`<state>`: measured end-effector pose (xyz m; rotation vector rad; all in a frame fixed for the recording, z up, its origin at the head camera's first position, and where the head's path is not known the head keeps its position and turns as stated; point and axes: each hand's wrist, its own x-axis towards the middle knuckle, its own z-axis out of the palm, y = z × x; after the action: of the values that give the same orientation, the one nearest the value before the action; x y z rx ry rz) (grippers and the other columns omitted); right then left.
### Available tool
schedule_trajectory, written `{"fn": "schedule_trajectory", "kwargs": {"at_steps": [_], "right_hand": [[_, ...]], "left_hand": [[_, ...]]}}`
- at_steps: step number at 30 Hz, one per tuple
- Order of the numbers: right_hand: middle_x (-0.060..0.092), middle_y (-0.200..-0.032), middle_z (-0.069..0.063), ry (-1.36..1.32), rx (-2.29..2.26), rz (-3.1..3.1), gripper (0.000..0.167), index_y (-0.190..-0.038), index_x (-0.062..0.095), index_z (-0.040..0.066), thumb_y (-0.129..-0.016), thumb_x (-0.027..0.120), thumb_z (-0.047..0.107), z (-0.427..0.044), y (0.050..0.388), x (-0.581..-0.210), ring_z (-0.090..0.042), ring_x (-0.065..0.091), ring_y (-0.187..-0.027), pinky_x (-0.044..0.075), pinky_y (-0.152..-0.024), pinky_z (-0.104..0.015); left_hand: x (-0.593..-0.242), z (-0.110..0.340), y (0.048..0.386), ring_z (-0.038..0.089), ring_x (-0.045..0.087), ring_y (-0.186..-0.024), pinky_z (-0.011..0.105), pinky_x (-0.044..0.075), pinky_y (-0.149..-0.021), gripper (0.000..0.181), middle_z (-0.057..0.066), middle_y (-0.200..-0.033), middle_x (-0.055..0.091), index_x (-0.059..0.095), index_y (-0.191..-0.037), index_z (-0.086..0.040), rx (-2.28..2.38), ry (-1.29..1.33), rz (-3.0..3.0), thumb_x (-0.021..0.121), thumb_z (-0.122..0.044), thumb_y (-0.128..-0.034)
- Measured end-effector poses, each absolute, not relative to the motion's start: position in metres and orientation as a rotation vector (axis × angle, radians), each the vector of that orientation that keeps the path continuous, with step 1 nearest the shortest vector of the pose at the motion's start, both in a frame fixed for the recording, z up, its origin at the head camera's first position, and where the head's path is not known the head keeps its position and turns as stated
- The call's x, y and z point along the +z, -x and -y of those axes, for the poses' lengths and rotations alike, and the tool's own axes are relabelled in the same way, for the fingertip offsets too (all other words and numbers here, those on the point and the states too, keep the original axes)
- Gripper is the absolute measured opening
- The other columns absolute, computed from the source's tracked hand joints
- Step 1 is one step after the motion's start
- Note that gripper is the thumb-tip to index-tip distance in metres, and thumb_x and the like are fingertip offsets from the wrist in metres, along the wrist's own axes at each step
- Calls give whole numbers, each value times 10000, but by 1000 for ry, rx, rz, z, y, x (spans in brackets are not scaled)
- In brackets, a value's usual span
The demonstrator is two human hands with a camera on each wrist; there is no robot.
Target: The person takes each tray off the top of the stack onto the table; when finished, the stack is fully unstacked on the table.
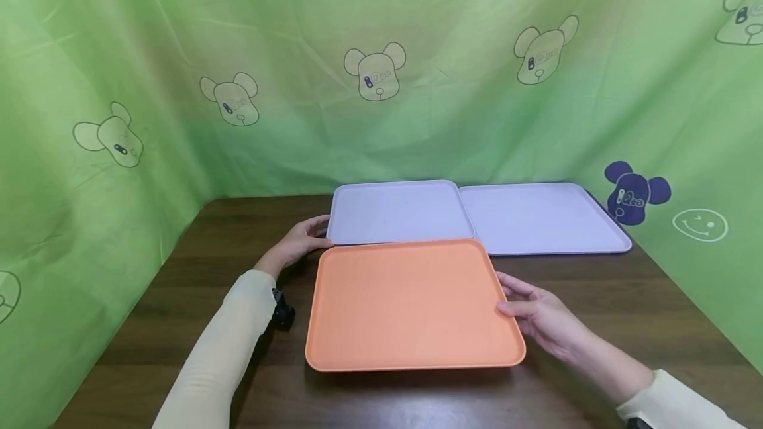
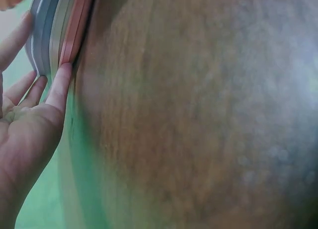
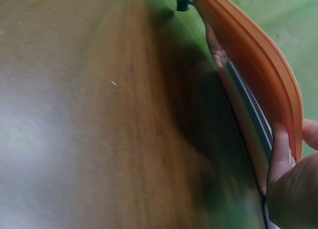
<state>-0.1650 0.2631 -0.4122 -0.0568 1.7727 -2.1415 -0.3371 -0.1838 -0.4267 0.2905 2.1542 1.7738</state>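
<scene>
An orange tray (image 1: 414, 306) is held above the table, tilted, its far edge next to a lavender tray (image 1: 399, 210). My right hand (image 1: 548, 316) pinches its right edge, thumb on top and fingers beneath; the right wrist view shows the orange tray's underside (image 3: 248, 55). My left hand (image 1: 301, 241) touches the lavender tray's left side near its front corner. In the left wrist view, that hand's extended fingers (image 2: 58, 87) rest against the edges of a tray stack (image 2: 57, 30), with grey, blue, beige and orange-red layers.
A second lavender tray (image 1: 542, 217) lies to the right of the first, at the back of the brown wooden table (image 1: 173, 336). Green cloth (image 1: 310, 124) printed with bear heads hangs behind and at both sides. A black device (image 1: 283, 313) is on the left wrist.
</scene>
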Motion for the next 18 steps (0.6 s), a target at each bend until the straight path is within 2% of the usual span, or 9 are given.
{"fn": "schedule_trajectory", "kwargs": {"at_steps": [6,18], "right_hand": [[563,-1146,-7,40,-2114,-1793,766,-1513,93,-81,-927,583,-31,-255,158,-418,-164,645,-960,554,-815,-398],[583,-1146,-11,-42,-2087,-1848,790,-1523,111,-57,-909,607,-27,-244,157,-421,-151,649,-941,560,-796,-398]], "left_hand": [[-427,183,338,298,293,-1408,422,370,-1064,773,161,-1545,295,270,-1527,-44,1770,-268,-2167,702,-51,-887],[-427,183,338,312,298,-1403,422,378,-1058,779,172,-1541,299,272,-1527,-40,1755,-264,-2189,709,-50,-882]]}}
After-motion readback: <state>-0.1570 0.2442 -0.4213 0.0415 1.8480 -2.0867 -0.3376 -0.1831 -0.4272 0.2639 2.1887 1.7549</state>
